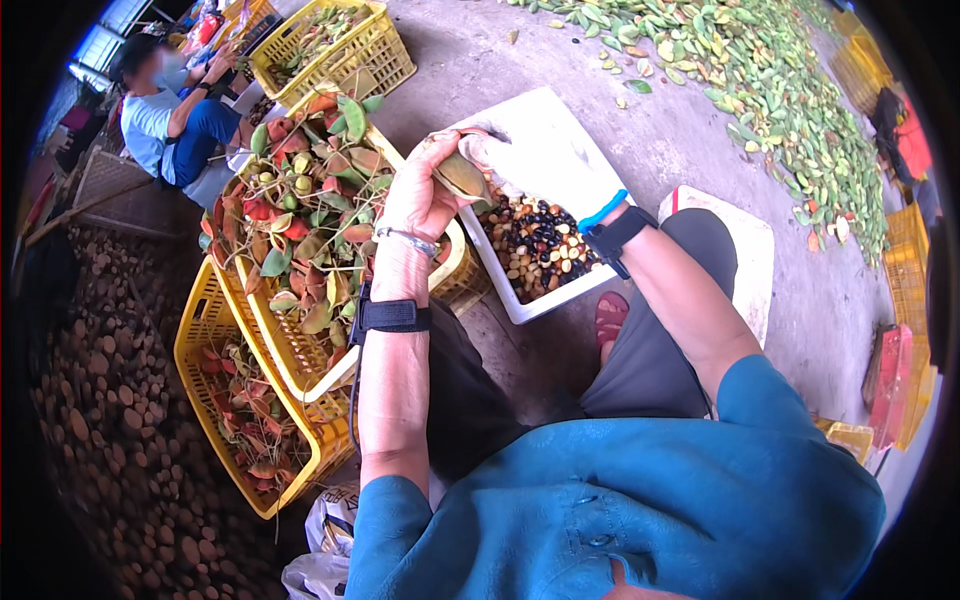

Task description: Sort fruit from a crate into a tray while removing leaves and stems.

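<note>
My left hand (421, 184) is bare and holds a brownish-green seed pod (461, 177), which is split along its edge. In a white glove, my right hand (544, 169) grips the upper end of the same pod; glare washes out its fingers. Below both hands stands a white foam box (489, 262). Black, brown and cream seeds (536, 244) cover its bottom. To the left, beside my left forearm, a yellow plastic crate (300, 379) is heaped with red, green and brown pods (322, 187) on stems.
A lower yellow crate (196, 360) with reddish pods sits under the heaped one. Another pod-filled crate (341, 67) stands farther off, near a seated person (169, 124). Green empty-looking husks (780, 112) spread over the concrete floor. A white foam lid or box (750, 247) lies beside my right knee.
</note>
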Demonstrator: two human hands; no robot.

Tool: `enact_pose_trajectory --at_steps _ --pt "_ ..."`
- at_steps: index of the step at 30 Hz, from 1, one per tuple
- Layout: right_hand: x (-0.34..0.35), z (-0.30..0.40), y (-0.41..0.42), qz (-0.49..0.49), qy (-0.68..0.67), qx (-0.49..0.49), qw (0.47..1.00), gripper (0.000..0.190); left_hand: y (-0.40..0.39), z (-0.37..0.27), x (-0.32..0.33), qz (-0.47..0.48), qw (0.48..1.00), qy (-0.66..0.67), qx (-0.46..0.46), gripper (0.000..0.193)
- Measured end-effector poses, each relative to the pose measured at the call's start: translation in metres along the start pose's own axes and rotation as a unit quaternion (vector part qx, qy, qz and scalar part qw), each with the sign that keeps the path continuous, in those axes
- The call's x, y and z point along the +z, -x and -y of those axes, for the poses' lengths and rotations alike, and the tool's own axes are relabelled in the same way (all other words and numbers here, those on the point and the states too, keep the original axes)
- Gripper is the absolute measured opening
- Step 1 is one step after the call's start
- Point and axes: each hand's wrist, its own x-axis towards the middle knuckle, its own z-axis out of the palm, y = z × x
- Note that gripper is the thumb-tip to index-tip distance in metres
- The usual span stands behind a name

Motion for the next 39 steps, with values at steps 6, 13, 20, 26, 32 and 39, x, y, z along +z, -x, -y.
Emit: enact_pose_trajectory --at_steps 6,13,20,26,32,39 --pt "0.024 -0.040 0.001 -0.067 -0.087 -0.016 0.994 0.022 -0.012 0.019 -0.014 -0.074 0.997 0.023 -0.011 0.021" --pt "0.005 -0.071 -0.006 -0.098 0.184 -0.155 0.966 0.024 -0.024 0.029 -0.016 -0.136 0.990 0.037 0.006 0.019" --pt "0.002 -0.004 0.000 -0.023 -0.228 0.162 0.960 0.031 -0.028 0.034 -0.019 -0.163 0.983 0.049 0.067 0.021" --pt "0.012 -0.058 -0.012 0.006 -0.105 0.151 0.983 0.039 -0.032 0.042 -0.005 -0.181 0.970 0.037 0.156 0.017" --pt "0.036 -0.043 -0.013 -0.052 -0.121 0.016 0.991 0.030 -0.036 0.038 -0.014 -0.174 0.965 0.000 0.196 0.019" --pt "0.013 -0.033 0.002 -0.002 -0.108 0.158 0.982 0.039 -0.031 0.037 -0.012 -0.136 0.971 -0.045 0.190 0.025"
